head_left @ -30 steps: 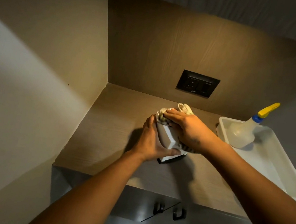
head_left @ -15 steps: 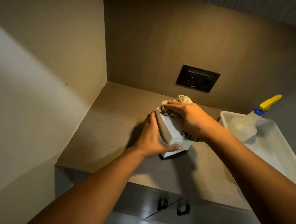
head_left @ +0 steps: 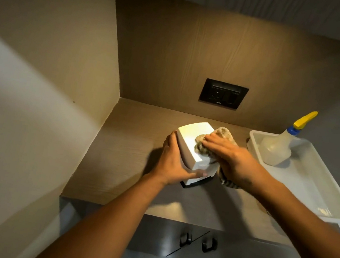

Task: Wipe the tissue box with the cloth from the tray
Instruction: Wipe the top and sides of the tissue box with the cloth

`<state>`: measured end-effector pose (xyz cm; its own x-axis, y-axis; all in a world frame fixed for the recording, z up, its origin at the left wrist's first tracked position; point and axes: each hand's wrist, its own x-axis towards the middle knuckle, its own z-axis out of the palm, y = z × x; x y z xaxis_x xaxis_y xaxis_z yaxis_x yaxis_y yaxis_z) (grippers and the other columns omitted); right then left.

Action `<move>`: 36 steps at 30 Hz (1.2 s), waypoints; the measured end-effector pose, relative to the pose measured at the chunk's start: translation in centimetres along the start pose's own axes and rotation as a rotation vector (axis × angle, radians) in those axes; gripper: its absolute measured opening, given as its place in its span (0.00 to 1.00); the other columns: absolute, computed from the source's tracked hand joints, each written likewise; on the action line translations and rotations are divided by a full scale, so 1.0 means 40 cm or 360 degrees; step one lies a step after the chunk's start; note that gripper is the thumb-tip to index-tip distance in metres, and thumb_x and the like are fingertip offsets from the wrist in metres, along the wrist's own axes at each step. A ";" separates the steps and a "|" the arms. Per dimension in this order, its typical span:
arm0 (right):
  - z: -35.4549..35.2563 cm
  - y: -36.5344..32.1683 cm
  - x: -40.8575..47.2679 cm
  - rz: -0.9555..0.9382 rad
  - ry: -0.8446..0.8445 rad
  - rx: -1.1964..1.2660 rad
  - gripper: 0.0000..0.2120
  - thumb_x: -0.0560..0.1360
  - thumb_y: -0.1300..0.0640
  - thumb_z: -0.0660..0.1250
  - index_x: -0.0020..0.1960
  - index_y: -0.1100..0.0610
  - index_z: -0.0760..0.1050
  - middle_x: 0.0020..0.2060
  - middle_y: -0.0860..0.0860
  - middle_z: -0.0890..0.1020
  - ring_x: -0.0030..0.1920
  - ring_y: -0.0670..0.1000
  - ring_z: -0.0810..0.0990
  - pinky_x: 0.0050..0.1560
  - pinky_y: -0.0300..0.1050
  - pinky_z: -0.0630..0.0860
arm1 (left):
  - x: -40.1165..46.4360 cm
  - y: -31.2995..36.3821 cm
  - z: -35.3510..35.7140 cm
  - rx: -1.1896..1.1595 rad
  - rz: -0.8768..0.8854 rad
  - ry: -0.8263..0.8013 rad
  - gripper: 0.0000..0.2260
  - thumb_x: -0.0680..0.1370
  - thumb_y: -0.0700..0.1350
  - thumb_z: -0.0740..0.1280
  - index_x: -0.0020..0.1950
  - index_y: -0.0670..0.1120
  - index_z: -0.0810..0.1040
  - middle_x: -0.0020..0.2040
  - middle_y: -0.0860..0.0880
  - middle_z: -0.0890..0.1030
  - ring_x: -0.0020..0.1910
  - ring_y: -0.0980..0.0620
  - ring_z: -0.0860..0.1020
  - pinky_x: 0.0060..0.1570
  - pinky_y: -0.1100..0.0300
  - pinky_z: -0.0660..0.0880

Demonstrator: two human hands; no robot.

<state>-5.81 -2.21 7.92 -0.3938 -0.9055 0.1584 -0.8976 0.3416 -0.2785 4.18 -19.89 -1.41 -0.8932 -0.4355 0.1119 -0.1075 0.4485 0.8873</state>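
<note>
A white tissue box [head_left: 191, 145] with a dark base stands on the wooden counter [head_left: 131, 145], tilted toward me. My left hand [head_left: 172, 162] grips its left side and front, thumb across the lower front face. A crumpled beige striped cloth [head_left: 204, 144] lies against the box's top right part, pressed there by my right hand [head_left: 233, 159]. Part of the cloth sticks out behind my fingers and below my wrist. The white tray [head_left: 320, 188] sits to the right on the counter.
A clear spray bottle [head_left: 277, 148] with a yellow trigger stands in the tray's far end. A black wall socket [head_left: 223, 94] is on the back panel. A side wall closes the counter on the left. Cabinet handles [head_left: 198, 241] hang below the front edge.
My right hand and the cloth have slid to the right across the box's top, uncovering its left part. The box has been tipped more toward me. My left hand keeps its grip.
</note>
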 end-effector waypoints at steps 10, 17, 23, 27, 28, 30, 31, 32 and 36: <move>0.030 -0.002 -0.071 -0.0137 0.0143 -0.0152 0.42 0.69 0.71 0.73 0.75 0.49 0.60 0.75 0.50 0.61 0.75 0.52 0.57 0.69 0.58 0.62 | 0.007 -0.005 0.004 -0.0005 -0.0003 0.0006 0.60 0.54 0.61 0.85 0.76 0.52 0.52 0.72 0.47 0.66 0.70 0.50 0.67 0.67 0.53 0.72; 0.035 0.008 -0.094 -0.0094 0.0179 -0.0009 0.40 0.70 0.74 0.70 0.74 0.49 0.62 0.75 0.50 0.62 0.76 0.55 0.59 0.69 0.62 0.64 | 0.008 -0.009 0.006 -0.0013 -0.0013 0.0002 0.62 0.52 0.63 0.85 0.76 0.52 0.52 0.73 0.47 0.66 0.71 0.49 0.67 0.67 0.53 0.71; 0.021 0.002 -0.064 -0.0047 0.0108 -0.0035 0.38 0.72 0.72 0.69 0.74 0.46 0.63 0.75 0.49 0.63 0.75 0.53 0.59 0.70 0.58 0.64 | 0.009 -0.008 0.008 -0.0018 -0.0025 0.0003 0.61 0.52 0.64 0.84 0.76 0.53 0.53 0.72 0.48 0.66 0.70 0.51 0.67 0.66 0.55 0.71; 0.026 -0.051 0.035 -0.0024 0.0076 0.0001 0.29 0.73 0.68 0.66 0.71 0.51 0.71 0.72 0.52 0.71 0.72 0.55 0.67 0.68 0.53 0.65 | 0.007 -0.003 0.007 -0.0037 0.0009 0.0025 0.61 0.50 0.68 0.81 0.75 0.55 0.53 0.70 0.50 0.67 0.66 0.55 0.67 0.59 0.65 0.69; 0.019 -0.053 0.070 0.0032 0.0050 0.0015 0.28 0.73 0.69 0.65 0.71 0.51 0.71 0.72 0.52 0.71 0.71 0.55 0.68 0.69 0.54 0.65 | 0.008 -0.002 0.007 -0.0032 0.0013 0.0036 0.62 0.50 0.68 0.81 0.75 0.53 0.54 0.69 0.50 0.67 0.66 0.54 0.68 0.60 0.63 0.70; 0.007 -0.053 0.133 0.0118 -0.0006 -0.0028 0.28 0.73 0.69 0.62 0.70 0.52 0.72 0.71 0.52 0.72 0.70 0.56 0.69 0.69 0.55 0.65 | 0.007 -0.002 0.008 0.0000 0.0001 0.0061 0.61 0.49 0.69 0.82 0.74 0.52 0.56 0.69 0.50 0.68 0.67 0.52 0.69 0.63 0.56 0.72; 0.005 -0.051 0.158 0.0159 -0.0014 -0.0066 0.28 0.73 0.70 0.62 0.70 0.52 0.72 0.70 0.52 0.73 0.68 0.56 0.70 0.68 0.55 0.65 | 0.006 -0.002 0.008 0.0016 -0.0010 0.0068 0.61 0.49 0.70 0.82 0.74 0.53 0.56 0.69 0.50 0.68 0.67 0.51 0.69 0.64 0.53 0.73; 0.006 -0.047 0.177 0.0207 -0.0010 -0.0107 0.28 0.73 0.69 0.62 0.70 0.52 0.72 0.69 0.52 0.74 0.66 0.57 0.70 0.66 0.55 0.67 | 0.007 -0.002 0.008 0.0026 -0.0018 0.0070 0.61 0.48 0.70 0.82 0.73 0.53 0.57 0.69 0.50 0.68 0.67 0.50 0.69 0.64 0.52 0.73; 0.004 -0.023 0.186 0.0519 0.0078 -0.0063 0.24 0.75 0.65 0.66 0.69 0.51 0.73 0.64 0.53 0.78 0.63 0.57 0.72 0.63 0.54 0.72 | 0.006 -0.009 0.007 0.0021 -0.0022 0.0038 0.64 0.49 0.70 0.82 0.76 0.53 0.54 0.72 0.48 0.66 0.69 0.49 0.68 0.66 0.51 0.71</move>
<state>-7.87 -9.31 9.19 -0.6698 -0.7340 0.1126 -0.7294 0.6218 -0.2853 3.87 -19.93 -1.82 -0.8808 -0.4605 0.1103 -0.1258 0.4522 0.8830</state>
